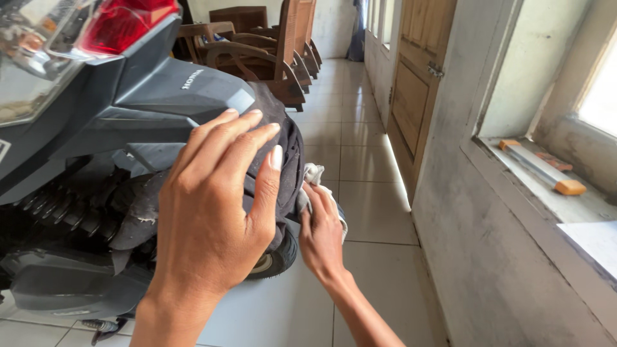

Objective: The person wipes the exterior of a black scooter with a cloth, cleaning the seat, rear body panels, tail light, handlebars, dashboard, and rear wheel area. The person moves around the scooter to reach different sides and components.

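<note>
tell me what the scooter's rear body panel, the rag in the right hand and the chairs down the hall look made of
Rear body panel: likely moulded plastic, matte dark grey, with sharp creases and a soft sheen.
Rag pinched in the right hand: soft pale cloth, crumpled, looks like cotton.
Chairs: brown wood, seemingly varnished, with curved arms.
The left hand rests flat on the panel.

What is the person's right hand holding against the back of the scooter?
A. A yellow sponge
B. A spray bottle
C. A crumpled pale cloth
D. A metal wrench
C: the right hand grips a crumpled pale cloth pressed to the dark rear fender of the scooter, while the left hand rests flat on the fender beside it.
</note>
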